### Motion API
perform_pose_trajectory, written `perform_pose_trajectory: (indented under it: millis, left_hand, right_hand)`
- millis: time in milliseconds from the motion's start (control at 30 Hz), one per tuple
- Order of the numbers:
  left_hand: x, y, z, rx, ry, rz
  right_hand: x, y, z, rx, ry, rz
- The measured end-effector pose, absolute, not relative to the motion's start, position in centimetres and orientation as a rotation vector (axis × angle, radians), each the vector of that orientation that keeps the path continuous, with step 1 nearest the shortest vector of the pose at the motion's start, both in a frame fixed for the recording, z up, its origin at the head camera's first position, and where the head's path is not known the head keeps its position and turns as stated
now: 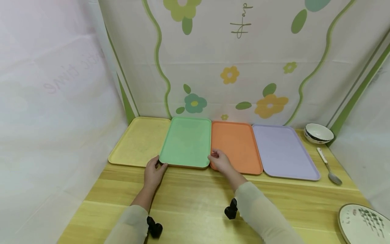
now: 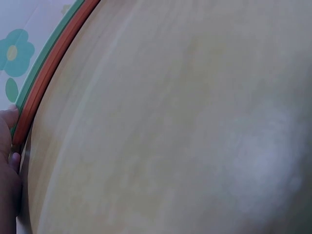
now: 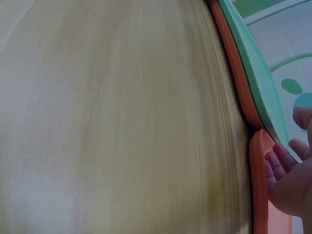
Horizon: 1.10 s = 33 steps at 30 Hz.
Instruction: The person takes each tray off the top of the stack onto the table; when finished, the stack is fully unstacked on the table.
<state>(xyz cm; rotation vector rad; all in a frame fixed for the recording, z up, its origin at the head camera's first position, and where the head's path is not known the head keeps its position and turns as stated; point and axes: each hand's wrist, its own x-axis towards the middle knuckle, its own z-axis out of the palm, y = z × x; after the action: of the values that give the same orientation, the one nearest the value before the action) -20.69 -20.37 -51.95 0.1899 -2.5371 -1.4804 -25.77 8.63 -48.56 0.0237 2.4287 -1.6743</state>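
Note:
A green tray (image 1: 186, 142) lies flat, and an orange rim (image 2: 40, 80) shows directly under its edge in both wrist views. My left hand (image 1: 153, 173) is at the tray's front left corner, thumb by the front edge and fingers by the left side. Opposite it, my right hand (image 1: 221, 162) has its fingertips right at the green tray's right edge, near the front corner. That hand overlaps the neighbouring orange tray (image 1: 237, 145). In the right wrist view its fingers (image 3: 282, 158) are loosely extended and the thumb stands apart.
A yellow tray (image 1: 140, 140) lies left of the green one, a lilac tray (image 1: 283, 152) right of the orange one. Farther right are a bowl (image 1: 318, 133), a spoon (image 1: 329, 166) and a patterned plate (image 1: 362, 223). A printed curtain (image 1: 213, 51) hangs behind the wooden table (image 1: 189, 203).

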Motion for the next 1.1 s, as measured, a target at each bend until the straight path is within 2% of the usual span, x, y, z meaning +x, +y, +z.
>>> perform_pose_trajectory:
  millis: [633, 1100]
  left_hand:
    - [-20.9, -20.4, -52.2, 0.185, -2.525, -1.503]
    - [-20.8, -20.3, -52.0, 0.232, -2.508, -1.522]
  right_hand:
    - [-26.1, 8.1, -48.6, 0.03, 2.466, -1.477]
    - [-26.0, 7.3, -48.2, 0.092, 2.351, -1.728]
